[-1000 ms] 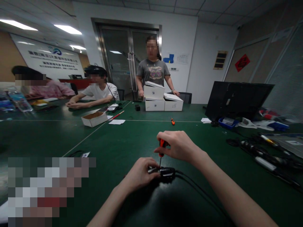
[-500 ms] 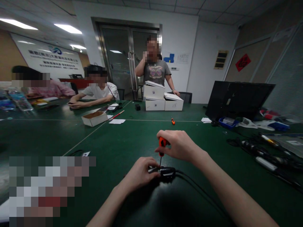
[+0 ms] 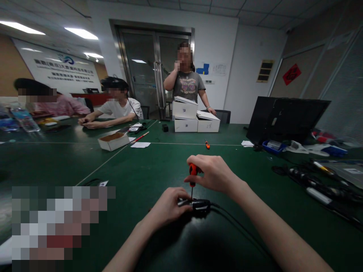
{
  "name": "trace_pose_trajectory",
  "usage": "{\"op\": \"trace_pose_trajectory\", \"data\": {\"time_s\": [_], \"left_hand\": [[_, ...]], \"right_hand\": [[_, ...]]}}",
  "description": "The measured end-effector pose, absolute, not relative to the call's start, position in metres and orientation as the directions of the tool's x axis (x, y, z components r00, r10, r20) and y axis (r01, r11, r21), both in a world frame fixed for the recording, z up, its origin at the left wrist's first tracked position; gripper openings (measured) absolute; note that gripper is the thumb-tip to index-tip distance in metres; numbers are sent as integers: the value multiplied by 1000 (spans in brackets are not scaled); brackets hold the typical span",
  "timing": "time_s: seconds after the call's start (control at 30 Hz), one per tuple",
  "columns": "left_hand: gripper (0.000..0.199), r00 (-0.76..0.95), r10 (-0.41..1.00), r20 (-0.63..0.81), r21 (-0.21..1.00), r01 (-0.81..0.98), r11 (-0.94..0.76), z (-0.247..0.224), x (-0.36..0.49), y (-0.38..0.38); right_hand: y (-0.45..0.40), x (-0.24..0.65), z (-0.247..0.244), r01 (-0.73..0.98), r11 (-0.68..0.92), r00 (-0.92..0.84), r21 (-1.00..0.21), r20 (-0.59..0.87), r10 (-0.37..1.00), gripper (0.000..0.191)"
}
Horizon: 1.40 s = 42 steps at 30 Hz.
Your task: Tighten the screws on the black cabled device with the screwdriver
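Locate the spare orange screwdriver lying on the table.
In the head view, the spare screwdriver lies centre table, beyond the right hand, before the white boxes.

The screwdriver [image 3: 193,174] tip is too small to make out; a blurred patch [image 3: 61,223] hides the table's [image 3: 147,166] near-left corner.

An orange-handled screwdriver [image 3: 193,175] stands upright, tip on a small black corded device [image 3: 200,207] lying at six o'clock.
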<state>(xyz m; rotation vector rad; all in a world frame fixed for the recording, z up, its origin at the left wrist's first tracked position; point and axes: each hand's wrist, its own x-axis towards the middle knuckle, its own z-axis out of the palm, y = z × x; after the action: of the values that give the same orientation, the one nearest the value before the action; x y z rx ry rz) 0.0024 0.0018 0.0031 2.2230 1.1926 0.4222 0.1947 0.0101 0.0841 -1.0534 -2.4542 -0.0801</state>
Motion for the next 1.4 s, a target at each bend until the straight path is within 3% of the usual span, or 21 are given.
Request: {"op": "trace_pose_trajectory", "data": {"time_s": [0.1, 0.3, 0.6, 0.83, 1.1, 1.3, 1.4], "left_hand": [[19, 545, 838, 2, 615, 661, -431, 3, 2, 2], [19, 555, 831, 29, 627, 637, -447, -1, 2, 2], [18, 569, 822, 16, 644, 623, -444, -1, 1, 3], [19, 579, 815, 19, 634, 623, -458, 2, 2, 2], [18, 572, 820, 20, 627, 632, -456, 3, 2, 3], [20, 570, 821, 19, 623, 636, -456, -1, 1, 4], [19, 580, 814, 24, 619, 631, -468, -2, 1, 4]], "right_hand": [[9, 195, 84, 688, 716, -606, -117, 450, 656, 31], [6, 200, 89, 577, 755, -639, -311, 404, 655, 37], [10, 196, 85, 694, 709, -602, -122, 443, 665, 28], [8, 201, 87, 627, 731, -619, -268, 397, 677, 36], [13, 195, 83, 706, 697, -588, -126, 444, 677, 35], [10, 200, 85, 600, 749, -621, -280, 428, 657, 45], [10, 200, 85, 629, 721, -599, -289, 410, 687, 42]]}}
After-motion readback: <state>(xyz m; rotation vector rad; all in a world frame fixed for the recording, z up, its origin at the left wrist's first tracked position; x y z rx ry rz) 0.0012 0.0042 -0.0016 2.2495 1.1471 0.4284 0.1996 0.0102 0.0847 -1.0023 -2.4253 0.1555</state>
